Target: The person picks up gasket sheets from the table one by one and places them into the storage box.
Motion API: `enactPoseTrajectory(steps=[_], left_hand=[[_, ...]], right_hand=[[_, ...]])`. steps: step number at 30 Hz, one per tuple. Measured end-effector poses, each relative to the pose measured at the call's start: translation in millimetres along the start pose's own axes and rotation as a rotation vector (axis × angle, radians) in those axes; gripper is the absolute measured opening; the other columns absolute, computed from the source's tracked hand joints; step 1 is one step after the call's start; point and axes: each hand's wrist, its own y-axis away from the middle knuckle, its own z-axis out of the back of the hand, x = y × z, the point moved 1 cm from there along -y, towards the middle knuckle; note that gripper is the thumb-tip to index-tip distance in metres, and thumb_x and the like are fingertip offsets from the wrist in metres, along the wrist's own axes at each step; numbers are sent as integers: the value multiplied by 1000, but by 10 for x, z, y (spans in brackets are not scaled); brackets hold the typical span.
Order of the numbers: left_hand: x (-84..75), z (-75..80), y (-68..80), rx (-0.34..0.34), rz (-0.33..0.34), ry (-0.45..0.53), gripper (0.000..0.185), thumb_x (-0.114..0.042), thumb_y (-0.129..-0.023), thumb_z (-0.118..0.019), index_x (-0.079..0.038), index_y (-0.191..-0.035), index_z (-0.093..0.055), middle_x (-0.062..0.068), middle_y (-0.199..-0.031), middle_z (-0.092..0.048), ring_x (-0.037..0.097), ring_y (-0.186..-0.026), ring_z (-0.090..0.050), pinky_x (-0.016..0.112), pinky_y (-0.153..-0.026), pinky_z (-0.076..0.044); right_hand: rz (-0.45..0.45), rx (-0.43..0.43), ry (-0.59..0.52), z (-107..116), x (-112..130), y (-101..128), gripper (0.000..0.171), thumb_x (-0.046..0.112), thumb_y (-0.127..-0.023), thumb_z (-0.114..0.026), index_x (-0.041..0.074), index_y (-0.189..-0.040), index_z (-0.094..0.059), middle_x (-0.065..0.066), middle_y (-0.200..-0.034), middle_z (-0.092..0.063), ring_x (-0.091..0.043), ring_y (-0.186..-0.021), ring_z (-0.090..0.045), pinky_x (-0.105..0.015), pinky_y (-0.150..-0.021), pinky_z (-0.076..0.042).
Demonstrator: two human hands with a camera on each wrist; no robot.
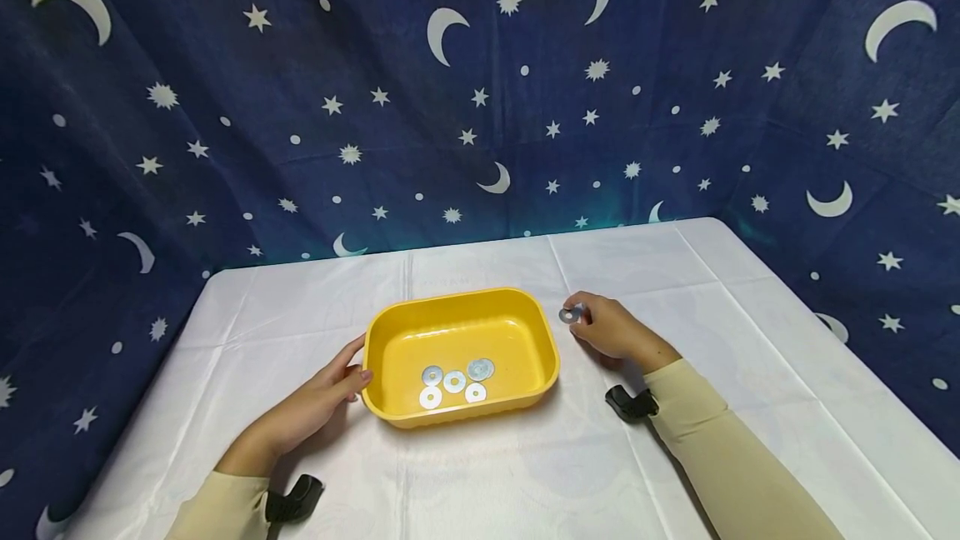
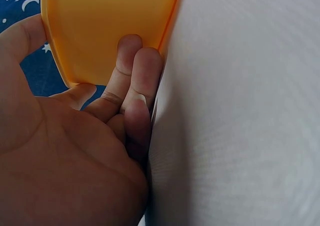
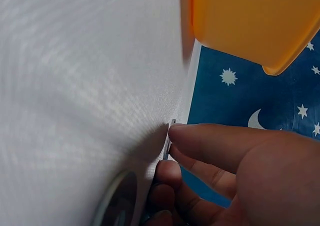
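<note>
In the head view, a yellow rectangular tray stands on the white-covered table. Several flat metal washers lie inside it, towards the near side, some overlapping. My left hand holds the tray's left end, with the thumb over the rim and the other fingers against the outer wall. Just right of the tray, low over the cloth, my right hand pinches a washer between thumb and fingers. The right wrist view shows that washer edge-on. Below it, a round disc is partly cut off; its kind is unclear.
White cloth with fold creases covers the table. A dark blue curtain with moons and stars hangs behind and along both sides. Each wrist carries a black strap mount.
</note>
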Motion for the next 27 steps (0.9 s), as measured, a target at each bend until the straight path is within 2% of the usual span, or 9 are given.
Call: enactPoseTrajectory(steps=[8,15,22,27], left_hand=[[-16,-3,6,-15,15,-17,68,-44,-104,-46,-28,-161,-11,13,-142,-53,25,-121,-48,42,-100,-36],[-6,-4,5,-8,10,-25,69,-43,-104,-46,-27,-161,-11,13,-140,-55,26,-118,-47,43,-99,-36],[-4,-5,-4,-5,20,-23,69,-43,-104,-46,-26,-161,-10,13,-141,-54,26,-119,-46,44,-99,-35],[-19,-9,4,-10,33,-28,68,-44,-104,-45,-27,-161,-11,12,-137,-55,26,-116,-45,45,-99,-34]], right_hand=[[-4,7,-3,9,3,-8,25,6,-93,-58,9,-118,-57,-9,-81,-52,-18,-50,-49,-25,-46,-44],[-25,39,11,21,30,16,24,7,-92,-63,9,-115,-54,-9,-82,-49,-18,-51,-50,-24,-47,-45],[9,55,41,40,51,47,24,9,-92,-66,5,-112,-53,-9,-82,-50,-17,-52,-50,-25,-49,-45],[36,42,70,34,37,34,26,12,-90,-69,4,-109,-53,-10,-87,-49,-19,-63,-51,-28,-56,-47]])
